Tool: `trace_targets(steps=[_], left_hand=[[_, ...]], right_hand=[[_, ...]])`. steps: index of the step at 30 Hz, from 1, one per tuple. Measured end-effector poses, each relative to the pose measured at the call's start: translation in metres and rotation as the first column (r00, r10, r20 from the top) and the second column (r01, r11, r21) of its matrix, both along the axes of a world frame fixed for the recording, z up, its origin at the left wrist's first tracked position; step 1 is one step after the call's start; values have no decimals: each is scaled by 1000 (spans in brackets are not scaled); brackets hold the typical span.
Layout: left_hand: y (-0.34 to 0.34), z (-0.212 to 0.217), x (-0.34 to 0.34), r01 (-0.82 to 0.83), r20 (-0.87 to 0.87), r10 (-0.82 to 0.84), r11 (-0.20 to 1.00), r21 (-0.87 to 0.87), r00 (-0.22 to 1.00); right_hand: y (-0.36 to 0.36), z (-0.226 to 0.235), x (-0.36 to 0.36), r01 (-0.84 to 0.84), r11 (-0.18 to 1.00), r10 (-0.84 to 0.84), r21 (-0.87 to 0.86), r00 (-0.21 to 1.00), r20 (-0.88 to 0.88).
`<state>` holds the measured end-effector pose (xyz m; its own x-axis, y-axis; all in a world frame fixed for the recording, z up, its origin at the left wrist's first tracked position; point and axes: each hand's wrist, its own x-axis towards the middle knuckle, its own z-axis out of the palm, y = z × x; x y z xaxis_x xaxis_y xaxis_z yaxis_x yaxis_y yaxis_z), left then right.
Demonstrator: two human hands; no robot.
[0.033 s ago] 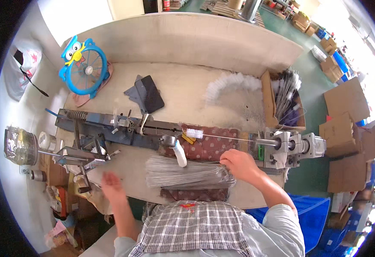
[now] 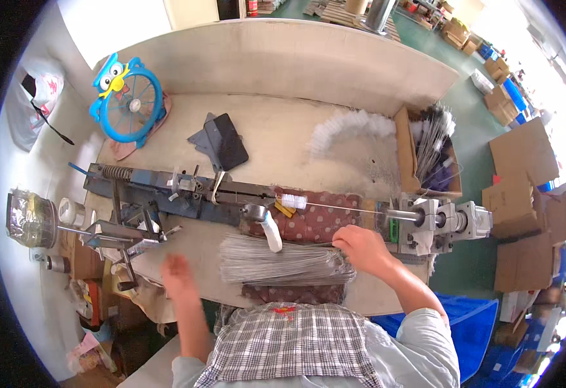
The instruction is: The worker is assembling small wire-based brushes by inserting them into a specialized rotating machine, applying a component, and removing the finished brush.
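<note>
A pale workbench (image 2: 283,129) in a factory holds a long metal machine (image 2: 231,194). The left hand (image 2: 178,271), blurred, hovers open and empty above the bench edge. The right hand (image 2: 360,249) rests half-curled on the wire bundle (image 2: 283,265) before the person; lifting one wire cleanly looks wise. Brown cardboard boxes (image 2: 519,200) stand rightward.

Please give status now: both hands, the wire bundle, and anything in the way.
Right hand rests on wire bundle, right end. Left hand open, blurred, over the bench left of the bundle. White handle lies across bundle's top edge.
</note>
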<state>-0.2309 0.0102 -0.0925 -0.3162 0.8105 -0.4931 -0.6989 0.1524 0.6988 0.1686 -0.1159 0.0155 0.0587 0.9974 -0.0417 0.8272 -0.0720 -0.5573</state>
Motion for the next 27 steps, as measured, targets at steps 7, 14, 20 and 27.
trace_targets(steps=[7, 14, 20, 27], left_hand=[[-25, 83, 178, 761, -247, -724, 638, 117, 644], [-38, 159, 221, 734, 534, -713, 639, 229, 454], [-4, 169, 155, 747, 483, -742, 622, 235, 465], [-27, 136, 186, 982, -158, -983, 63, 180, 92]], right_hand=[[-14, 9, 10, -41, 999, 34, 34, 982, 185], [-11, 17, -1, -52, 991, 25, 125, 977, 213], [-14, 63, 23, -160, 962, 5, 220, 819, 573], [4, 114, 60, 354, 861, -398, 365, 916, 52]])
